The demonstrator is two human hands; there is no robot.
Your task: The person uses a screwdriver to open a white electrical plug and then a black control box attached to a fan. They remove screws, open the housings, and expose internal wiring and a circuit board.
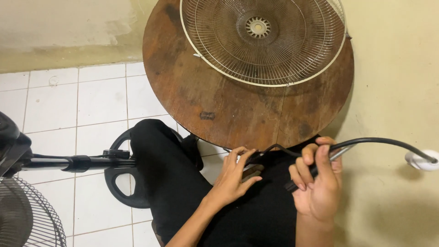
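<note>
My right hand (pixel 318 180) grips a black power cable (pixel 379 142) together with a thin metal tool whose shaft shows near my fingers. The cable arcs right to a white wall socket (pixel 421 160). A thinner black wire (pixel 274 148) runs from my right hand toward my left hand (pixel 235 176), whose fingers pinch its end just below the table edge. Both hands hover over my lap in black trousers (pixel 169 183).
A round dark wooden table (pixel 206 100) stands ahead, with a white wire fan guard (pixel 263 39) lying on it. At the left, a black stand fan lies on the white tiled floor: pole (pixel 77 162), round base (pixel 121 183) and grille (pixel 27 219). A yellowish wall rises on the right.
</note>
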